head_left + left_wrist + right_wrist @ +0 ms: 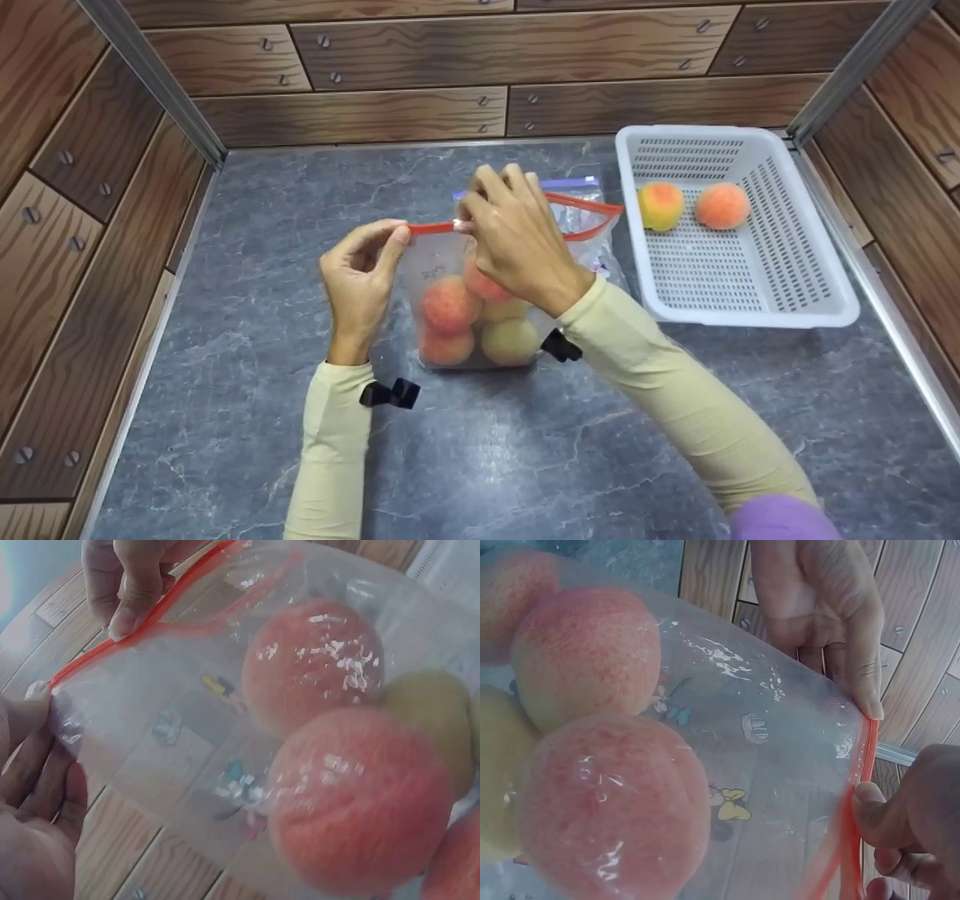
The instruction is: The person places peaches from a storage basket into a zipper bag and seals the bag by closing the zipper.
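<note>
A clear zip bag (431, 259) with a red zip strip (433, 228) stands on the counter, holding several peaches (451, 304). My left hand (358, 277) pinches the bag's top left corner between thumb and fingers. Further along the strip, my right hand (514, 232) pinches the zip between thumb and fingers. To the right of that hand the red strip parts into a gap. In the left wrist view the right hand's thumb (129, 619) presses on the strip, a short way from the left hand (37, 795). Cartoon prints show on the bag in the right wrist view.
A white plastic basket (739, 292) with two peaches (723, 206) stands at the right. Behind the bag lies another clear bag with a purple zip strip (571, 183). Wood-patterned panels (405, 49) border the grey marbled counter (247, 300).
</note>
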